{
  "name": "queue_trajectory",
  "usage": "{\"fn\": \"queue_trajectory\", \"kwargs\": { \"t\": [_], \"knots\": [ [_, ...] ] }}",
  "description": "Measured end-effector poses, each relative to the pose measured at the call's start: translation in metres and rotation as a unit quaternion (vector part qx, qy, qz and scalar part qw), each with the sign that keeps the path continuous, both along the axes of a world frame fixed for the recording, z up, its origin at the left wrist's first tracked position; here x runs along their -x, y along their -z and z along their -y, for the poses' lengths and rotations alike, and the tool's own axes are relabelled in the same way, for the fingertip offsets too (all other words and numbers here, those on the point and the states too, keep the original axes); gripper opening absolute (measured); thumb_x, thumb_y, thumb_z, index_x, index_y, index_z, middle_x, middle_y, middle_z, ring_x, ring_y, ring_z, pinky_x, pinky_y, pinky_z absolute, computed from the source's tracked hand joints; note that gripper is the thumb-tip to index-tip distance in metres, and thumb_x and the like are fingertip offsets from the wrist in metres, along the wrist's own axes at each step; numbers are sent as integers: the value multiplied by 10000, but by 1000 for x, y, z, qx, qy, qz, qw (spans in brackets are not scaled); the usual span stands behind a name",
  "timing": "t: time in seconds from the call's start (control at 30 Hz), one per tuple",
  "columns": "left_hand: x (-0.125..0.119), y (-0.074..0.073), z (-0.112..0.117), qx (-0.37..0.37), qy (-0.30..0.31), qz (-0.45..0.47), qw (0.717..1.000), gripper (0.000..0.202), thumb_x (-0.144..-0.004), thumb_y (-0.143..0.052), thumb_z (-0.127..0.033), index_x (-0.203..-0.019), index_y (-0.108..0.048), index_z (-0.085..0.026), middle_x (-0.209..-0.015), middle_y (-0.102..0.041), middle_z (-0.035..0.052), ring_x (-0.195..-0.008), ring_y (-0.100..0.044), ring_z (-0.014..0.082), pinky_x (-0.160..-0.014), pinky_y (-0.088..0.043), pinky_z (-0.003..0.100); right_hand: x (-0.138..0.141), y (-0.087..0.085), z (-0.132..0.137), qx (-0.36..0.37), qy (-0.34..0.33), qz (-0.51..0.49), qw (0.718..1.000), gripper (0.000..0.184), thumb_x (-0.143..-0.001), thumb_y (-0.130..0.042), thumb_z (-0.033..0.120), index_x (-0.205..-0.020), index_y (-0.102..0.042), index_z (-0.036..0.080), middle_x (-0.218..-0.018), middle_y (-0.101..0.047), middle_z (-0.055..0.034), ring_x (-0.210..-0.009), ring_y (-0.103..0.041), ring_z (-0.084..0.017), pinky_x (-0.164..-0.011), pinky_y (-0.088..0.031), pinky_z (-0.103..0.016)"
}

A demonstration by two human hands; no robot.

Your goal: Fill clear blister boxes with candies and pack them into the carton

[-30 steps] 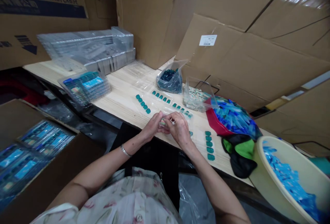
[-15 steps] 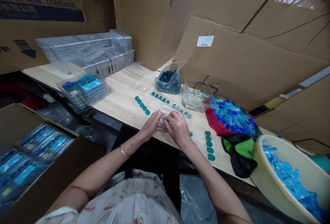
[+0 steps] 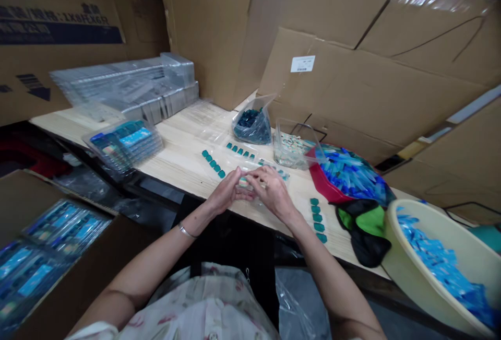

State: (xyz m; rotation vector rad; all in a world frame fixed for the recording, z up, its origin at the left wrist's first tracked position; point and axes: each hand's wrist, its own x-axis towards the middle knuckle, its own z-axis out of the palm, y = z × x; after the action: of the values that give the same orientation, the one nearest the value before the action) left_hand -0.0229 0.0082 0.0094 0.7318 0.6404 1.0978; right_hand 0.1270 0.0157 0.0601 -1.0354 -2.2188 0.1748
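My left hand (image 3: 226, 192) is closed round the edge of a clear plastic tray (image 3: 246, 189) above the table's front edge. A small pale piece (image 3: 243, 180) shows in the tray between my hands. My right hand (image 3: 272, 189) is on the tray's other side, its thumb and fingers bent against it; whether they pinch anything small is hidden. Around my hands lie short rows of teal, nail-shaped pieces: one row (image 3: 213, 164) to the left, another (image 3: 240, 150) behind in clear plastic, and a third (image 3: 318, 219) to the right.
Behind stand a bag of dark teal pieces (image 3: 250, 126) and a clear box of pale pieces (image 3: 291, 147). To the right are a red basin (image 3: 319, 180), a black-green cloth (image 3: 364, 233) and a cream tub (image 3: 405, 256). Packed cases (image 3: 123, 144) and stacked plastic trays (image 3: 129, 86) stand left.
My right fingers have shifted slightly back on the tray and spread a little, showing more of it. The whole view has moved slightly; the rows on the table look the same.
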Motion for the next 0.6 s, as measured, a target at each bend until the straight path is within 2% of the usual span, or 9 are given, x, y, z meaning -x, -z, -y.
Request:
{"fn": "queue_trajectory", "kwargs": {
  "t": [0.07, 0.17, 0.23, 0.3, 0.37, 0.47, 0.53, 0.6],
  "knots": [
    [4, -1, -3, 21, 11, 11, 1000, 409, -875, -456, -498, -1066, -512, -141, -909, -668, 118, -691, -695, 212, -671, -562, 374, -16, -10, -23, 2, 48, -40, 998, 189, -863, -539, 297, -923, -658, 163, -800, -618, -51, -749, -559, -170, -735, -449, -300],
    [11, -6, -3, 38, 6, 5, 999, 343, -885, -473, -439, -1054, -519, -143, -964, -675, 127, -729, -704, 226, -677, -568, 364, -48, -26, -73, -24, 198, -58, 978, 236, -878, -473, 290, -970, -640, 152, -812, -631, -55, -717, -559, -170, -715, -443, -297],
    [16, -11, 1, 32, -8, -5, 999, 277, -896, -483, -367, -1050, -532, -142, -989, -678, 127, -748, -706, 222, -704, -571, 365, -72, -34, -104, -30, 265, -17, 964, 277, -874, -407, 180, -1026, -636, 149, -988, -636, -96, -875, -570, -189, -819, -421, -320],
    [23, -16, 5, 31, -22, -26, 999, 236, -899, -486, -310, -1050, -544, -138, -1001, -683, 131, -767, -706, 223, -707, -575, 356, -95, -37, -123, 13, 295, 75, 952, 283, -814, -459, 116, -1021, -648, 153, -1172, -583, -131, -1061, -522, -229, -904, -379, -362],
    [34, -18, 8, 50, -41, -57, 996, 209, -892, -500, -270, -1047, -555, -141, -1007, -690, 134, -760, -707, 223, -680, -584, 343, -112, -34, -125, 31, 333, 137, 932, 223, -806, -493, 130, -943, -669, 145, -1189, -575, -153, -1116, -494, -257, -933, -353, -398],
    [54, -15, 12, 89, -79, -97, 988, 192, -879, -511, -228, -1030, -585, -136, -975, -706, 134, -732, -709, 229, -655, -596, 360, -135, -28, -103, 0, 386, 164, 908, 256, -880, -423, 193, -888, -670, 126, -1010, -635, -150, -996, -556, -232, -885, -389, -369],
    [67, -12, 15, 90, -101, -114, 984, 182, -873, -507, -198, -1018, -597, -134, -931, -717, 126, -726, -708, 231, -644, -600, 363, -155, -25, -82, -5, 412, 187, 892, 286, -882, -411, 181, -1047, -637, 120, -1081, -613, -151, -1008, -553, -223, -851, -414, -338],
    [75, -8, 17, 82, -111, -130, 982, 177, -874, -494, -180, -1003, -603, -131, -911, -721, 120, -697, -705, 223, -604, -602, 348, -181, -25, -65, 52, 455, 231, 859, 362, -859, -444, 163, -1197, -569, 129, -1225, -548, -161, -1105, -513, -240, -853, -422, -331]
  ]
}}
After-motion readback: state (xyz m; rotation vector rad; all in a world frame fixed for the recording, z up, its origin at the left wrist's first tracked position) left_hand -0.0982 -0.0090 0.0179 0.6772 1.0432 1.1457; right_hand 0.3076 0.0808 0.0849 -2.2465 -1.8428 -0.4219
